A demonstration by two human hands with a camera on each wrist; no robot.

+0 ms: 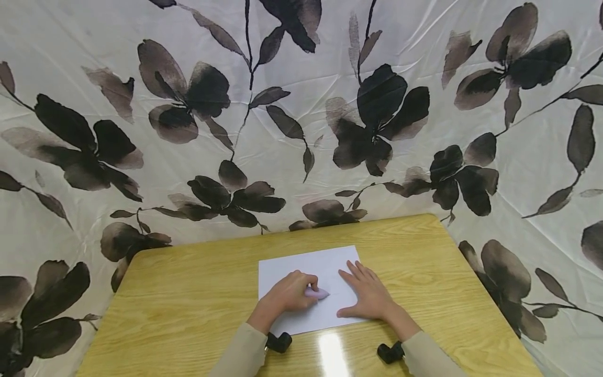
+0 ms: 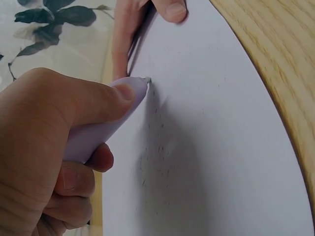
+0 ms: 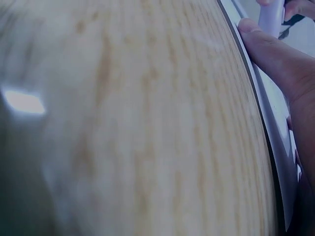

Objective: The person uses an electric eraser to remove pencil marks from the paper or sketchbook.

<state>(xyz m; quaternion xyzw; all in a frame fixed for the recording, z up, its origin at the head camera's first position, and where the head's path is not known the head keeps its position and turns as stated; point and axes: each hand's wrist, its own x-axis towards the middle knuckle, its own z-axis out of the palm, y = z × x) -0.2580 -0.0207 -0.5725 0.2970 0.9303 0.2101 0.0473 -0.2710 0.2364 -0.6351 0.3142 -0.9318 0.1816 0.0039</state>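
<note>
A white sheet of paper (image 1: 282,269) lies on the wooden table. My left hand (image 1: 289,293) grips a chunky pale purple pen-like tool (image 2: 101,132), its thumb laid along the top near the small tip. The tip meets the paper or hovers just over it; its exact kind cannot be told. Small dark dashes are scattered over the sheet in the left wrist view, some within the tool's shadow. With fingers spread, my right hand (image 1: 367,296) rests on the sheet's right side. In the right wrist view its thumb (image 3: 268,46) lies at the paper's edge.
The wooden table (image 1: 188,303) spreads around the sheet, with a bright reflection near its front. Behind and beside it hangs a white cloth (image 1: 292,167) with dark floral print. A black wrist device (image 1: 279,342) sits by the left sleeve, another (image 1: 390,353) by the right.
</note>
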